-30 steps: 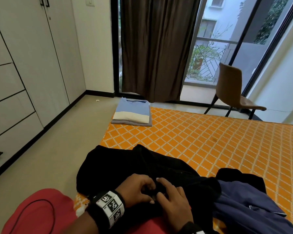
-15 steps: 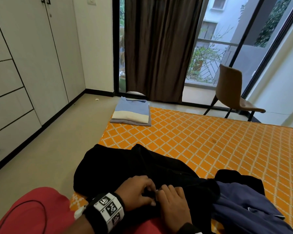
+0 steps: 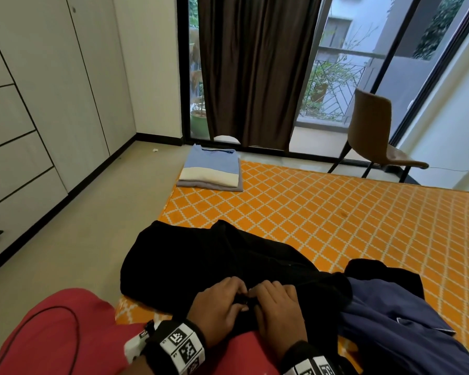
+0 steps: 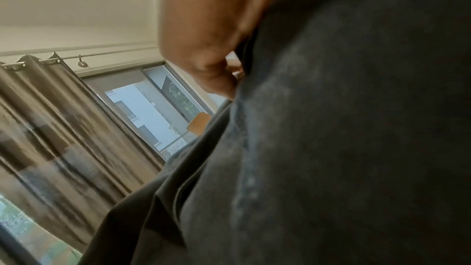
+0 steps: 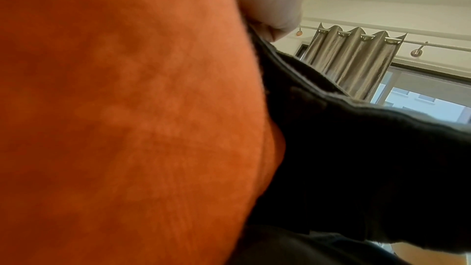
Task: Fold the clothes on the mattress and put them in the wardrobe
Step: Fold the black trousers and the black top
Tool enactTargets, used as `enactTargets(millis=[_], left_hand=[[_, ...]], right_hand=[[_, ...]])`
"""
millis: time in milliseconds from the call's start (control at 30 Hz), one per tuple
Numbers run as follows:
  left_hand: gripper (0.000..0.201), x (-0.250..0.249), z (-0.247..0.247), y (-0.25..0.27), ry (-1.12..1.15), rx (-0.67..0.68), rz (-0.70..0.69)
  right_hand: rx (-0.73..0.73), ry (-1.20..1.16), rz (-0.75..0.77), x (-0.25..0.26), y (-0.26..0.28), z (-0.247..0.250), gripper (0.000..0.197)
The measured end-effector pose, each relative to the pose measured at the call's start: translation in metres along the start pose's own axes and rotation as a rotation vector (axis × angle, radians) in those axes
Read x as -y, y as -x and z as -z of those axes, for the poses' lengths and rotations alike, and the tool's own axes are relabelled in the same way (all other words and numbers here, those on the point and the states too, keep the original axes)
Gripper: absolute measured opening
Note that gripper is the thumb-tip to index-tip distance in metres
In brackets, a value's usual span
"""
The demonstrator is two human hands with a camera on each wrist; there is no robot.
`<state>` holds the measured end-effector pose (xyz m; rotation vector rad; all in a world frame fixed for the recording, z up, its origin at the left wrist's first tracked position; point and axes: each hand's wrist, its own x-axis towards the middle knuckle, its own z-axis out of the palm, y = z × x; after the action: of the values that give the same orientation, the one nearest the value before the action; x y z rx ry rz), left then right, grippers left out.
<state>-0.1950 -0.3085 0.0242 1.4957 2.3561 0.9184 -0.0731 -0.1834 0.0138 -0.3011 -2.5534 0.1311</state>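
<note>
A crumpled black garment [image 3: 201,261] lies on the near left corner of the orange patterned mattress [image 3: 336,212] and reaches onto my red-clad lap. My left hand [image 3: 222,304] and right hand [image 3: 274,304] sit side by side on it, fingers curled, pinching its cloth between them. The left wrist view shows curled fingers [image 4: 203,47] against the dark cloth [image 4: 331,128]. Dark fabric [image 5: 356,148] and red cloth fill the right wrist view. A navy garment [image 3: 395,331] lies rumpled at the right. A folded stack [image 3: 211,171], blue on top, rests on the mattress's far left corner.
The white wardrobe [image 3: 38,104] with closed doors and drawers lines the left wall across a strip of beige floor [image 3: 79,226]. A brown chair [image 3: 374,142] stands beyond the mattress by the glass door. A dark curtain [image 3: 255,69] hangs at the back.
Both hands stay on the black garment, with the fingers drawing closer together. The head view has shifted slightly.
</note>
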Motion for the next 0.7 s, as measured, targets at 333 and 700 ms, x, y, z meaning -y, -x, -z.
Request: enactTargets(millis=[333,700], left_hand=[[0.023,0.000,-0.024,0.013,0.053,-0.135,0.053],[0.055,-0.001,-0.038,0.014,0.044,-0.158,0.087]], right_hand=[[0.105,-0.158,-0.062,0.001,-0.003,0.009,0.026],[0.149,-0.229,-0.152,0.006,-0.003,0.010,0.025]])
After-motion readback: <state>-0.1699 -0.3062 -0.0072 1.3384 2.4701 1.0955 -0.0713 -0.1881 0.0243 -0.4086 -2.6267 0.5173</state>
